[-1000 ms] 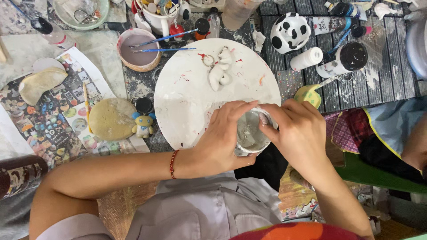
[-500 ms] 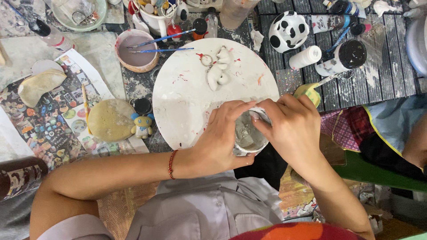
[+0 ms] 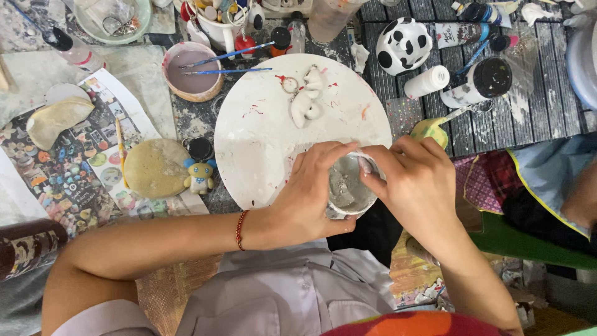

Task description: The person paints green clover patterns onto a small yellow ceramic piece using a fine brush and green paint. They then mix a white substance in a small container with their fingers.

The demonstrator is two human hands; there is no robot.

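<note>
Two hands (image 3: 373, 193), one cup (image 3: 348, 186), one round board (image 3: 267, 130), two brushes (image 3: 227, 62).

My table (image 3: 547, 112) is dark wooden slats on the right, smeared with pale paint; on the left a grey speckled top lies under printed paper (image 3: 68, 168). Light is even.

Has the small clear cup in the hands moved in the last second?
No, barely. The small clear cup sits at the same near edge of the round white board; only the right hand's fingers shifted slightly on its rim.

White cow figure (image 3: 404, 45), black patches.
</note>
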